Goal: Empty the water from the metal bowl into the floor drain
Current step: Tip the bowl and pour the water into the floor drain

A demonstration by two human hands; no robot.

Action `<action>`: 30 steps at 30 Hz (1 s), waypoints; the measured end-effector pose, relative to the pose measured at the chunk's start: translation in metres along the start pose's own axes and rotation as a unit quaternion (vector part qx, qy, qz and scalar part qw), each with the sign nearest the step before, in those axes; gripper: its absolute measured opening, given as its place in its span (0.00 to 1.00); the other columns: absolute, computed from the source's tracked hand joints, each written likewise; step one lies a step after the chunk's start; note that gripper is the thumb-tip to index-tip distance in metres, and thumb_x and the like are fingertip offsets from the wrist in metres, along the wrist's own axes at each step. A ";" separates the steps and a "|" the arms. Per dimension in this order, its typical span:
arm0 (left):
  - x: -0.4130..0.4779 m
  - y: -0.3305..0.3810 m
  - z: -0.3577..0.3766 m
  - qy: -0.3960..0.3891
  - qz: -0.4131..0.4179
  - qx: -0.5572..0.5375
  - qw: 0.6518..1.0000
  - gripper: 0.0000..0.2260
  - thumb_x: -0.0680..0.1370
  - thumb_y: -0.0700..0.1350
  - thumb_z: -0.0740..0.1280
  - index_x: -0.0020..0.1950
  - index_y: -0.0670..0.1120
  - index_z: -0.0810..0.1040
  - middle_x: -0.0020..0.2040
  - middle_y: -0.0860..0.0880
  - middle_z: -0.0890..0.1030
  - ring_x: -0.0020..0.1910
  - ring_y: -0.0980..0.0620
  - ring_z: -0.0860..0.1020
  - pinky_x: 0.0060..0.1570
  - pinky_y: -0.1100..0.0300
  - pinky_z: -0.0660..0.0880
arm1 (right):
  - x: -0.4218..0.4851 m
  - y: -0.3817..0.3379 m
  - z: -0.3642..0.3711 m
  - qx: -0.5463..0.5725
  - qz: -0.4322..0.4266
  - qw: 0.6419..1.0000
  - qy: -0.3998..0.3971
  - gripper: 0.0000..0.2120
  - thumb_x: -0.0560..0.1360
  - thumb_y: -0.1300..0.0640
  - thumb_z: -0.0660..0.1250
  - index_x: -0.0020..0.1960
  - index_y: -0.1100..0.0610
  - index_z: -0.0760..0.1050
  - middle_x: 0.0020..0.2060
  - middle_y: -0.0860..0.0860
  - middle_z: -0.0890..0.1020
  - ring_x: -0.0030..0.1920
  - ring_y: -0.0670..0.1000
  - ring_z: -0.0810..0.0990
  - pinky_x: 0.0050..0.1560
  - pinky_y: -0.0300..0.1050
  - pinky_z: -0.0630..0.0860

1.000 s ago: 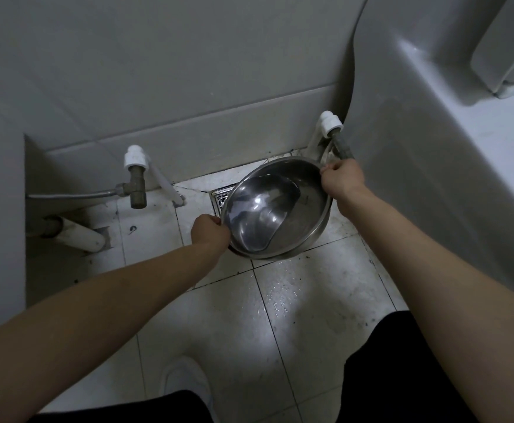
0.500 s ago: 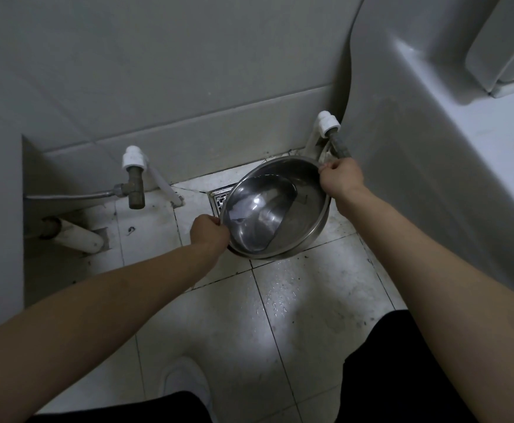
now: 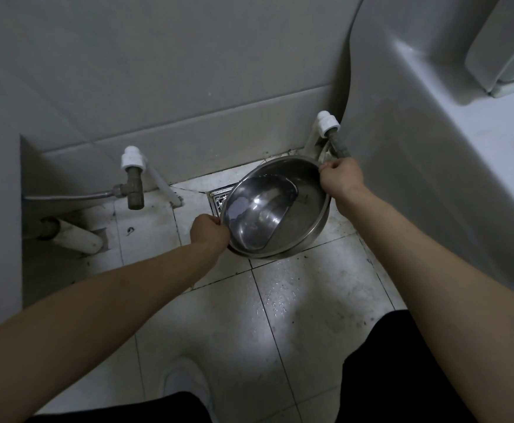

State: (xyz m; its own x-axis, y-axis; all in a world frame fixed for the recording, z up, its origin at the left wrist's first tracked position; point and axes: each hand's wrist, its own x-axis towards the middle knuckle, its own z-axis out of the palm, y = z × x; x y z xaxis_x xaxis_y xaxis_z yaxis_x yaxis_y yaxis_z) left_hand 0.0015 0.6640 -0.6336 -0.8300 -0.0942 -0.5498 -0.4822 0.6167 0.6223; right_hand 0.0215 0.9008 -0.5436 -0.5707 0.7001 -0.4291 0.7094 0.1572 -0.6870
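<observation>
A shiny metal bowl (image 3: 304, 206) is held tilted to the left just above the tiled floor. Water (image 3: 255, 215) is pooled against its lower left side. My left hand (image 3: 208, 232) grips the rim at the lower left, and my right hand (image 3: 341, 178) grips the rim at the upper right. The square metal floor drain (image 3: 219, 200) lies under the bowl's left edge, with only its left part showing.
A brass valve (image 3: 135, 187) with a hose stands on the wall to the left. A second white pipe fitting (image 3: 327, 123) sits behind the bowl. A large white fixture (image 3: 432, 148) fills the right side. My white shoe (image 3: 185, 383) is on the wet tiles below.
The bowl has tipped a little further to the left and the water has spread toward the lower rim. Both hands keep their grip.
</observation>
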 end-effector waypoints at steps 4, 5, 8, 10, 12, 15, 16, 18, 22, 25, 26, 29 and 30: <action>0.000 0.001 0.000 0.002 -0.001 -0.005 1.000 0.05 0.78 0.41 0.67 0.44 0.40 0.79 0.39 0.43 0.79 0.36 0.49 0.77 0.39 0.57 0.75 | 0.001 0.001 0.000 -0.002 0.001 1.000 0.003 0.14 0.83 0.58 0.61 0.62 0.66 0.78 0.61 0.61 0.81 0.62 0.60 0.79 0.66 0.50 0.75; 0.000 0.001 0.000 0.002 -0.001 -0.005 1.000 0.05 0.78 0.41 0.67 0.43 0.41 0.78 0.38 0.44 0.79 0.36 0.49 0.77 0.39 0.57 0.75 | 0.001 0.001 0.000 -0.001 0.002 1.000 0.002 0.14 0.83 0.58 0.61 0.62 0.66 0.78 0.61 0.61 0.81 0.62 0.59 0.79 0.67 0.51 0.75; 0.000 -0.001 -0.001 0.003 0.002 0.001 1.000 0.09 0.78 0.38 0.66 0.37 0.43 0.75 0.35 0.44 0.77 0.36 0.48 0.76 0.43 0.53 0.78 | 0.001 0.001 0.001 0.000 -0.001 1.000 0.001 0.15 0.83 0.58 0.60 0.63 0.66 0.78 0.62 0.61 0.80 0.64 0.60 0.78 0.68 0.51 0.74; 0.000 -0.001 -0.001 0.004 0.001 0.005 1.000 0.11 0.77 0.37 0.66 0.35 0.43 0.75 0.34 0.44 0.77 0.36 0.47 0.77 0.44 0.53 0.79 | 0.000 0.000 0.001 -0.001 0.000 1.000 -0.001 0.16 0.83 0.58 0.59 0.64 0.65 0.78 0.63 0.61 0.80 0.65 0.60 0.78 0.69 0.53 0.74; 0.000 -0.001 -0.001 0.005 -0.002 0.002 1.000 0.10 0.77 0.37 0.66 0.36 0.44 0.75 0.36 0.44 0.78 0.37 0.47 0.77 0.45 0.52 0.79 | 0.000 0.000 0.001 0.000 0.002 1.000 -0.004 0.16 0.83 0.57 0.59 0.63 0.64 0.78 0.63 0.61 0.80 0.65 0.61 0.78 0.70 0.55 0.74; 0.000 0.000 0.000 0.007 -0.004 -0.004 1.000 0.12 0.77 0.39 0.68 0.35 0.46 0.73 0.36 0.46 0.77 0.38 0.48 0.77 0.46 0.52 0.79 | 0.001 0.000 0.001 0.001 0.005 1.000 -0.002 0.15 0.83 0.57 0.60 0.62 0.64 0.79 0.63 0.60 0.80 0.65 0.60 0.78 0.70 0.54 0.74; 0.000 -0.001 0.000 0.005 -0.004 -0.005 1.000 0.11 0.77 0.39 0.68 0.35 0.45 0.73 0.36 0.45 0.77 0.38 0.47 0.77 0.46 0.52 0.79 | 0.001 -0.001 0.001 0.003 0.006 1.000 -0.002 0.15 0.83 0.57 0.60 0.62 0.64 0.79 0.63 0.60 0.80 0.65 0.60 0.78 0.69 0.53 0.74; -0.001 0.000 -0.001 0.004 -0.003 -0.006 1.000 0.11 0.78 0.40 0.68 0.35 0.44 0.74 0.37 0.43 0.78 0.38 0.47 0.77 0.46 0.51 0.80 | 0.001 -0.001 0.001 0.006 0.007 1.000 -0.002 0.15 0.83 0.57 0.61 0.62 0.65 0.78 0.62 0.60 0.81 0.64 0.60 0.78 0.69 0.53 0.74; -0.002 0.001 -0.001 -0.005 -0.004 -0.007 1.000 0.10 0.77 0.39 0.68 0.35 0.42 0.75 0.35 0.43 0.77 0.36 0.46 0.76 0.44 0.51 0.79 | 0.001 -0.001 0.001 0.004 0.004 1.000 -0.001 0.14 0.83 0.57 0.61 0.62 0.65 0.79 0.62 0.60 0.80 0.64 0.60 0.78 0.69 0.54 0.74; -0.002 0.002 -0.001 -0.007 -0.002 -0.001 1.000 0.07 0.76 0.37 0.67 0.38 0.40 0.76 0.36 0.41 0.77 0.36 0.46 0.76 0.41 0.53 0.78 | 0.002 -0.001 0.001 0.009 0.004 1.000 -0.004 0.14 0.83 0.58 0.60 0.62 0.65 0.78 0.62 0.60 0.80 0.64 0.59 0.78 0.69 0.53 0.74; -0.002 0.001 -0.001 -0.007 -0.003 0.001 1.000 0.07 0.76 0.37 0.67 0.38 0.40 0.76 0.36 0.41 0.77 0.36 0.46 0.76 0.41 0.53 0.78 | 0.002 -0.001 0.001 0.009 0.004 1.000 -0.005 0.14 0.83 0.57 0.60 0.62 0.65 0.78 0.62 0.60 0.80 0.64 0.59 0.78 0.69 0.53 0.74; -0.002 0.001 -0.001 -0.004 -0.007 0.001 1.000 0.08 0.77 0.37 0.67 0.37 0.41 0.76 0.37 0.42 0.78 0.38 0.45 0.78 0.44 0.52 0.79 | 0.001 -0.001 0.002 0.007 0.006 1.000 -0.005 0.14 0.83 0.57 0.61 0.61 0.64 0.78 0.61 0.60 0.81 0.62 0.59 0.79 0.68 0.53 0.76; -0.001 0.000 -0.001 -0.003 -0.008 0.001 1.000 0.09 0.77 0.37 0.67 0.36 0.42 0.76 0.37 0.42 0.78 0.38 0.45 0.78 0.44 0.52 0.79 | 0.001 -0.001 0.002 0.006 0.007 1.000 -0.006 0.14 0.83 0.56 0.60 0.61 0.64 0.78 0.60 0.60 0.81 0.62 0.59 0.79 0.67 0.54 0.76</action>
State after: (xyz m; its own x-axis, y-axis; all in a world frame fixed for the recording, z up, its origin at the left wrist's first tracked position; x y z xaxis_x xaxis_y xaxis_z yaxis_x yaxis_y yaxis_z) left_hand 0.0022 0.6634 -0.6318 -0.8204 -0.0995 -0.5631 -0.4947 0.6174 0.6116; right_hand 0.0192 0.9001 -0.5444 -0.5653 0.6941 -0.4457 0.7129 0.1393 -0.6873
